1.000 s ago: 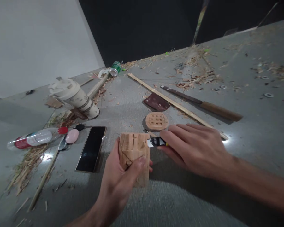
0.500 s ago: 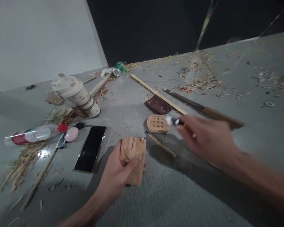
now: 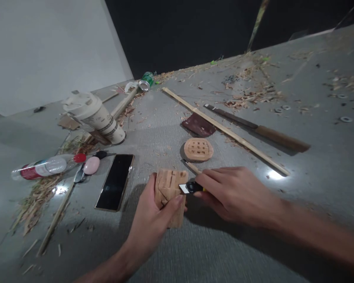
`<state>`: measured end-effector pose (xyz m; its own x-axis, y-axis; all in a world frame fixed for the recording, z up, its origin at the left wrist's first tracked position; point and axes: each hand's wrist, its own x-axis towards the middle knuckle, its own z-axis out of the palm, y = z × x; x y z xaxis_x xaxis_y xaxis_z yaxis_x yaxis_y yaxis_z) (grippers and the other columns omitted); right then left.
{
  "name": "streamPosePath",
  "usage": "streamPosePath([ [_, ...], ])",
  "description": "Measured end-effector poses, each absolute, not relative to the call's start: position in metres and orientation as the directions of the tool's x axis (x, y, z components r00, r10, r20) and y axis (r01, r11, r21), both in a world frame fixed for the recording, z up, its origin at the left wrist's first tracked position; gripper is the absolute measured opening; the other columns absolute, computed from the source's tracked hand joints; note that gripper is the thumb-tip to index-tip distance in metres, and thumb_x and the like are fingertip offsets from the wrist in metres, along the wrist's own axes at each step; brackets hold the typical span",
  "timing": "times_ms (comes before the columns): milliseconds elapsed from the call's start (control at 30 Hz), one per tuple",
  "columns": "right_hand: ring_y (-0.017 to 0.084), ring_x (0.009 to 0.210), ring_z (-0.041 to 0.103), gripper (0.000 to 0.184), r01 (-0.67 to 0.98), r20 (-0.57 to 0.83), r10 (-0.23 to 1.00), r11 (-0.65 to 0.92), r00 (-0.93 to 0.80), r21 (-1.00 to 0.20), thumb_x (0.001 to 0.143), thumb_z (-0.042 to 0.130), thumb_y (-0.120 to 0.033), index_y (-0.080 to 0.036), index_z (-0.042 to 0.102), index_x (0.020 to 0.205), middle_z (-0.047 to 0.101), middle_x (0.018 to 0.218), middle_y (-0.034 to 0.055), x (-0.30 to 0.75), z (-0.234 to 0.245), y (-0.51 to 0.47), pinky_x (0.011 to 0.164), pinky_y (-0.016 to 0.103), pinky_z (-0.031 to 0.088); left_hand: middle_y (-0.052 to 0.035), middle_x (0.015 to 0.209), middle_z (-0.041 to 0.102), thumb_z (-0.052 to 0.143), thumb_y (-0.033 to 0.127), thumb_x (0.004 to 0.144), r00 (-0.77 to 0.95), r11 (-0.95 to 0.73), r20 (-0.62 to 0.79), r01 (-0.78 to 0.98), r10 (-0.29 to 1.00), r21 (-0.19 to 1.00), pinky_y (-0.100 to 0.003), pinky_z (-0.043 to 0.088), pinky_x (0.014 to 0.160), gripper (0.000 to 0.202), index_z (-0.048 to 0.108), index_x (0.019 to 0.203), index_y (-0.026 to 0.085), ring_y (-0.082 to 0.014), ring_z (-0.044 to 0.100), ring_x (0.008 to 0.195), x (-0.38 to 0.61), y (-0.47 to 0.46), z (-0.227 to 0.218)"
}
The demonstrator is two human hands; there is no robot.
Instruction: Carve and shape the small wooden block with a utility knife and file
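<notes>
I take the round slotted disc (image 3: 198, 149), lying flat on the grey surface (image 3: 153, 129), as my landmark. On its near side, slightly to the left, my left hand (image 3: 152, 214) grips the carved wooden block (image 3: 168, 181). The thumb presses across the block's front face and the other fingers wrap behind it, with a little of them showing past the right edge.

My right hand (image 3: 236, 194) is nearer than the disc and to its right, fingers bent and pressed together around the utility knife (image 3: 192, 187), pinching it against the thumb. The blade meets the block's right edge near its upper part; I can't tell whether it bites into the wood. A thin dark-tipped stick (image 3: 192, 166) lies just on the near side of the disc, partly hidden by my right hand.

Just beyond the disc I see a dark red-brown piece (image 3: 197, 125). A long pale wooden strip (image 3: 224, 128) runs past the disc's right side, and a wooden-handled blade (image 3: 258, 129) lies farther right. Well left of the disc are the phone (image 3: 115, 182), the pink oval (image 3: 91, 165) and the red-capped bottle (image 3: 44, 168); the lidded paper cup (image 3: 96, 116) stands beyond them, also left of the disc.
</notes>
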<state>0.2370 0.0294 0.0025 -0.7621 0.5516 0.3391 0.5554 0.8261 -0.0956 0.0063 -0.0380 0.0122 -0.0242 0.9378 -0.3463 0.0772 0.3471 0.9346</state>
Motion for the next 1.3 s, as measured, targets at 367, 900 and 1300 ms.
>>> streamPosePath([
  [367, 0.018, 0.077, 0.068, 0.028, 0.605, 0.541, 0.452, 0.785, -0.709, 0.137, 0.116, 0.055, -0.04, -0.019, 0.068, 0.104, 0.074, 0.089, 0.0012, 0.243, 0.017, 0.033, 0.069, 0.036, 0.038, -0.0052, 0.095, 0.08, 0.083, 0.039, 0.097, 0.015, 0.261, -0.261, 0.002, 0.965, 0.965, -0.029, 0.071, 0.069, 0.047, 0.058, 0.131, 0.019, -0.0212, 0.082, 0.079, 0.005, -0.039, 0.026],
  [900, 0.016, 0.051, 0.053, 0.039, 0.807, 0.478, 0.711, 0.591, -0.516, -0.009, 0.119, 0.039, -0.045, -0.023, 0.062, 0.096, 0.068, 0.072, 0.0023, 0.277, 0.017, 0.064, 0.053, 0.033, 0.024, -0.005, 0.1, 0.074, 0.088, 0.045, 0.092, 0.1, 0.406, -0.399, -0.064, 0.912, 0.912, -0.031, 0.068, 0.067, 0.055, 0.057, 0.129, 0.02, -0.0216, 0.08, 0.081, -0.003, -0.037, 0.002],
  [1300, 0.017, 0.061, 0.065, 0.029, 0.556, 0.376, 0.534, 0.829, -0.757, -0.056, 0.116, 0.04, -0.027, -0.023, 0.057, 0.094, 0.067, 0.076, -0.0017, 0.238, 0.008, 0.024, 0.061, 0.037, 0.037, -0.0032, 0.096, 0.077, 0.088, 0.047, 0.091, 0.046, 0.419, -0.417, -0.032, 0.908, 0.908, -0.029, 0.067, 0.069, 0.054, 0.056, 0.125, 0.019, -0.0183, 0.078, 0.075, 0.006, -0.042, 0.015],
])
